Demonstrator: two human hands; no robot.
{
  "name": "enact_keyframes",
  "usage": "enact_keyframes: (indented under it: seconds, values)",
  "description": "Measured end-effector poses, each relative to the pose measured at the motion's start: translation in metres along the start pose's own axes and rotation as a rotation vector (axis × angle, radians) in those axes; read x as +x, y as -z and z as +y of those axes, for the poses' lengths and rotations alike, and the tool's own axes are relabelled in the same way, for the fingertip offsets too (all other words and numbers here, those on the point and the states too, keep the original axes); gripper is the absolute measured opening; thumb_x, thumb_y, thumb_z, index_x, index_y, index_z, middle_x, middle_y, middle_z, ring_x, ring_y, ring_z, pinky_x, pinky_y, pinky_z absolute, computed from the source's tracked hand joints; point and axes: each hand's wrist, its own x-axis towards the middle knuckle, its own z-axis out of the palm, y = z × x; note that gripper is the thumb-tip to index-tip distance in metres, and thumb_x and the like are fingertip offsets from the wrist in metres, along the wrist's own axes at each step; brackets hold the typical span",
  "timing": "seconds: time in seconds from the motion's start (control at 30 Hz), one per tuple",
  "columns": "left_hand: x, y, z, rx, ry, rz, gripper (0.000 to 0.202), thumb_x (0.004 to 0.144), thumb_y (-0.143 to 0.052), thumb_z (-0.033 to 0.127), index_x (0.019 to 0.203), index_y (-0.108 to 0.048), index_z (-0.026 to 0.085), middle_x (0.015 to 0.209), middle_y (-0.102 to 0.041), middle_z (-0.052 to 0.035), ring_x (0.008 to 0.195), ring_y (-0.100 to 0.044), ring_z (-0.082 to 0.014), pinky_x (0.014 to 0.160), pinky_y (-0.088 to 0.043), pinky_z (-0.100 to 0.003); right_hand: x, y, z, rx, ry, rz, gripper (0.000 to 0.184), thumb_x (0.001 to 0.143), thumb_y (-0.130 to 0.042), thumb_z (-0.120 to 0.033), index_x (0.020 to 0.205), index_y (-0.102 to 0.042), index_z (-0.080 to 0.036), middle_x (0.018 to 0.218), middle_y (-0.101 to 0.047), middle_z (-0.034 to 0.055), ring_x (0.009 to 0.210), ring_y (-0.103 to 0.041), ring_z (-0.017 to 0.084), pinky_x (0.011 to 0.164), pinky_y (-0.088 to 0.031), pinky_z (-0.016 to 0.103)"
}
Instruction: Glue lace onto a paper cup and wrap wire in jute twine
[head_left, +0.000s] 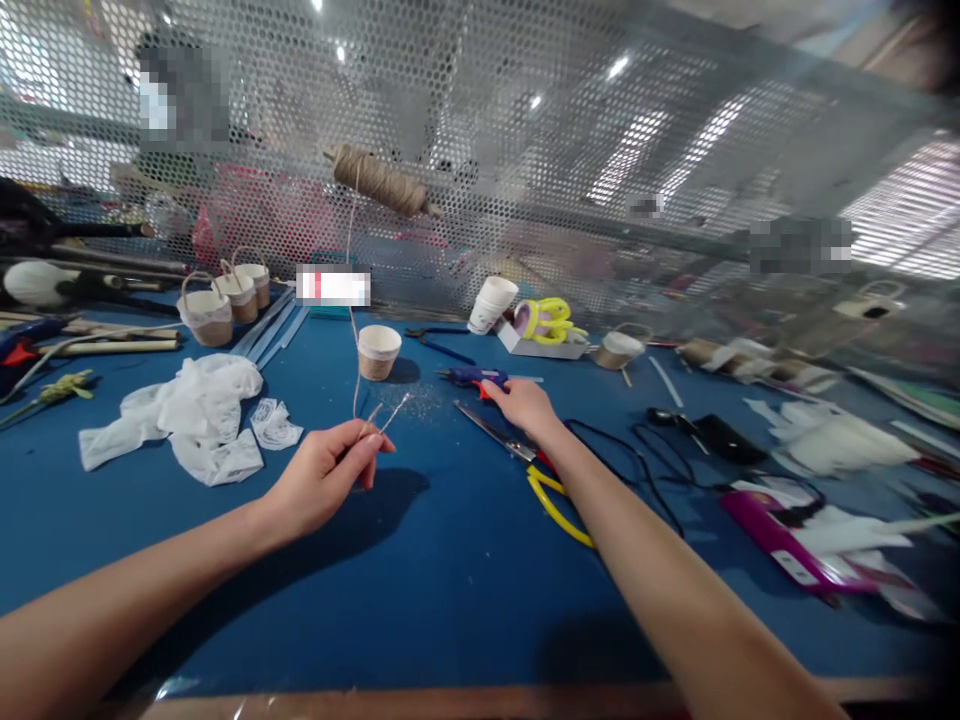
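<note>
My left hand (334,475) pinches several ends of thin brown twine (395,412) between thumb and fingers. From this pinch a strand runs up to the twine roll (382,182) on the mesh. My right hand (523,405) reaches forward with its fingers closed round the grip of a blue glue gun (466,375) with a red trigger, lying on the table. Yellow-handled scissors (499,433) lie partly under my right wrist. Just beyond my left hand stands a small paper cup (379,352) wrapped in brown burlap.
Small handled baskets (206,318) and white lace (206,405) lie left on the blue table (450,600). Pliers (442,343), stacked white cups (493,303) and a tape box (544,343) stand behind. Black cords (637,460) and a purple object (787,545) are right. Perforated metal (525,150) closes off the back.
</note>
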Motion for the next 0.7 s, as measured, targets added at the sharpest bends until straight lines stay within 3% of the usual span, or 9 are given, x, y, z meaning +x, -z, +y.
enact_keyframes:
  seconds: [0.17, 0.23, 0.3, 0.33, 0.4, 0.53, 0.7]
  values:
    - [-0.001, -0.002, 0.001, -0.165, 0.072, 0.006, 0.030, 0.088, -0.040, 0.038, 0.084, -0.058, 0.014, 0.056, -0.050, 0.0024, 0.053, -0.043, -0.0088, 0.053, -0.035, -0.022, -0.024, 0.007, -0.015, -0.018, 0.145, 0.054, 0.019, 0.072, -0.061, -0.021, 0.053, -0.056, -0.019, 0.068, -0.061, 0.0094, 0.083, -0.058, 0.026, 0.068, -0.044, 0.037]
    - [-0.001, -0.003, 0.003, -0.232, 0.108, 0.008, 0.031, 0.087, -0.042, 0.040, 0.083, -0.057, 0.014, 0.055, -0.049, 0.0028, 0.052, -0.042, -0.0083, 0.052, -0.033, -0.022, -0.046, 0.011, -0.028, 0.021, 0.253, -0.005, 0.014, 0.075, -0.060, -0.026, 0.064, -0.064, -0.019, 0.081, -0.065, 0.0089, 0.087, -0.059, 0.024, 0.075, -0.045, 0.038]
    - [-0.002, -0.004, 0.005, -0.269, 0.128, 0.001, 0.032, 0.086, -0.043, 0.041, 0.083, -0.057, 0.013, 0.054, -0.048, 0.0033, 0.051, -0.041, -0.0081, 0.051, -0.032, -0.021, -0.074, 0.010, -0.045, 0.102, 0.363, -0.177, 0.018, 0.078, -0.057, -0.034, 0.073, -0.068, -0.021, 0.082, -0.068, 0.0032, 0.078, -0.062, 0.017, 0.075, -0.047, 0.033]
    - [-0.003, -0.005, 0.006, -0.278, 0.131, -0.007, 0.032, 0.086, -0.043, 0.042, 0.082, -0.056, 0.013, 0.053, -0.048, 0.0035, 0.051, -0.040, -0.0080, 0.051, -0.031, -0.021, -0.088, 0.008, -0.053, 0.251, 0.422, -0.353, 0.023, 0.081, -0.053, -0.036, 0.081, -0.069, -0.020, 0.085, -0.069, 0.0035, 0.079, -0.062, 0.017, 0.075, -0.048, 0.033]
    - [-0.005, -0.007, 0.007, -0.274, 0.127, -0.026, 0.033, 0.086, -0.043, 0.043, 0.076, -0.054, 0.014, 0.054, -0.048, 0.0034, 0.050, -0.039, -0.0076, 0.050, -0.030, -0.021, -0.114, 0.001, -0.066, 0.515, 0.420, -0.529, 0.023, 0.079, -0.056, -0.036, 0.090, -0.068, -0.018, 0.090, -0.069, 0.0040, 0.083, -0.062, 0.016, 0.079, -0.048, 0.033]
    - [-0.009, -0.012, 0.007, -0.239, 0.114, -0.061, 0.039, 0.086, -0.042, 0.046, 0.063, -0.048, 0.015, 0.053, -0.047, 0.0034, 0.049, -0.034, -0.0069, 0.049, -0.028, -0.021, -0.143, -0.013, -0.079, 0.886, 0.321, -0.532, 0.014, 0.074, -0.063, -0.030, 0.078, -0.065, -0.016, 0.085, -0.066, 0.0026, 0.081, -0.062, 0.014, 0.079, -0.049, 0.031]
    - [-0.010, -0.016, 0.005, -0.311, 0.145, -0.042, 0.033, 0.086, -0.044, 0.045, 0.085, -0.054, 0.013, 0.067, -0.051, 0.0015, 0.053, -0.036, -0.0069, 0.050, -0.030, -0.021, -0.140, -0.005, -0.077, 0.839, 0.311, -0.420, 0.015, 0.079, -0.057, -0.029, 0.074, -0.062, -0.015, 0.077, -0.065, 0.0017, 0.071, -0.059, 0.010, 0.071, -0.048, 0.025]
